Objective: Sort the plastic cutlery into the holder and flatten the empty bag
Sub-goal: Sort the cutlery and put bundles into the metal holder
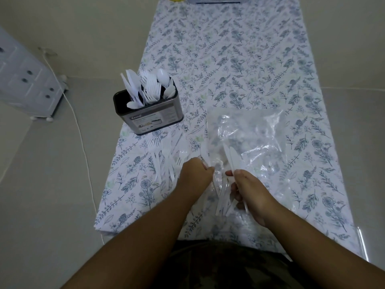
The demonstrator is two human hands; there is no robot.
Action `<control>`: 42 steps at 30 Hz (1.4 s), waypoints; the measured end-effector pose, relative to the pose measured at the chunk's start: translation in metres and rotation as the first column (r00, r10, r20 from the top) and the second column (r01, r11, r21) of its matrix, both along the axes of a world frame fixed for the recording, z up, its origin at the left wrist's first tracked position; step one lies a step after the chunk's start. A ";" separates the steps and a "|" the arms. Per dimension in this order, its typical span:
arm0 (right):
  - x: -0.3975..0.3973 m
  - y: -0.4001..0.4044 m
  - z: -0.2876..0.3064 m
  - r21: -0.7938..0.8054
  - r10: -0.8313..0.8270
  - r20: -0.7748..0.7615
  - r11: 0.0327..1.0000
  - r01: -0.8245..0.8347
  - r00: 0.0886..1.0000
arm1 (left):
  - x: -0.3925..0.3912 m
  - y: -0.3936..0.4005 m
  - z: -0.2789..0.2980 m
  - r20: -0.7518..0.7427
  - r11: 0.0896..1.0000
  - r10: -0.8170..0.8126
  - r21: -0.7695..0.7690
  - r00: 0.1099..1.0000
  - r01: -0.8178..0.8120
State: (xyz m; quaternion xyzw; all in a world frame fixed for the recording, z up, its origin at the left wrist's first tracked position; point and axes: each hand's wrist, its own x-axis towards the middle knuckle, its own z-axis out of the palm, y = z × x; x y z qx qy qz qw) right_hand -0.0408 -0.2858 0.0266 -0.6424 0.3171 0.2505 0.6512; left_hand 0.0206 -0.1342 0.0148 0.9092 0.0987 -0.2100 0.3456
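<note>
Our right hand (249, 190) pinching white knives (232, 157), our left hand (194, 171) gripping the clear bag (250, 134), holder (149, 110) beyond on the table (239, 59)

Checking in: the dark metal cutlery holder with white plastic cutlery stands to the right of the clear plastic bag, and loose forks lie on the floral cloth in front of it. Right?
Not quite. The head view shows the dark metal cutlery holder to the left of the clear plastic bag, not the right. Loose white plastic forks do lie on the floral cloth in front of it.

The holder (148, 113) carries a label (153, 119) on its front, headed by the brand word "Kessa"; the smaller print beneath is too blurred to read.
</note>
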 end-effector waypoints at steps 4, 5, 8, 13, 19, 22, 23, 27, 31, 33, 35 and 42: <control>0.003 0.003 0.005 0.024 -0.024 0.041 0.999 0.023 0.999 | -0.002 -0.001 0.005 0.012 1.000 0.003 -0.025 1.000 -0.003; 0.005 0.005 0.007 0.048 -0.031 0.052 0.998 0.028 0.998 | -0.005 0.000 0.008 0.009 0.999 -0.005 -0.049 1.000 0.005; 0.010 0.013 0.011 0.171 -0.055 0.042 0.984 0.047 0.998 | -0.020 0.002 0.019 -0.026 0.981 -0.033 -0.194 0.999 0.027; 0.007 0.027 0.011 0.281 0.018 -0.016 0.960 -0.012 1.000 | -0.040 0.026 0.021 0.088 0.971 -0.081 -0.217 0.993 0.099; 0.003 0.027 0.004 0.116 0.090 -0.062 0.990 -0.082 0.994 | -0.037 0.082 -0.010 0.191 0.992 0.032 0.114 0.981 -0.055; 0.002 0.026 0.007 0.094 0.110 -0.039 0.990 -0.106 0.993 | -0.034 0.080 -0.014 0.130 0.987 -0.002 0.159 0.992 -0.019; 0.002 0.026 0.008 0.088 0.114 -0.035 0.990 -0.111 0.993 | -0.034 0.076 -0.014 0.129 0.987 -0.017 0.161 0.992 -0.004; 0.000 0.026 0.012 0.072 0.114 -0.037 0.991 -0.111 0.993 | -0.029 0.059 -0.014 0.156 0.983 -0.105 0.168 0.982 0.078; -0.001 0.023 0.014 0.071 0.083 -0.035 0.994 -0.080 0.996 | -0.028 0.056 -0.015 0.164 0.981 -0.158 0.141 0.974 0.135; -0.001 0.022 0.014 0.084 0.051 -0.033 0.995 -0.048 0.998 | -0.032 0.055 -0.014 0.180 0.983 -0.181 0.070 0.967 0.171; -0.001 0.021 0.013 0.088 0.032 -0.034 0.996 -0.029 0.999 | -0.037 0.053 -0.012 0.225 0.982 -0.184 0.010 0.957 0.186; -0.001 0.021 0.012 0.089 0.038 -0.023 0.995 -0.036 0.999 | -0.036 0.084 -0.012 0.294 0.987 0.159 -0.042 0.942 -0.153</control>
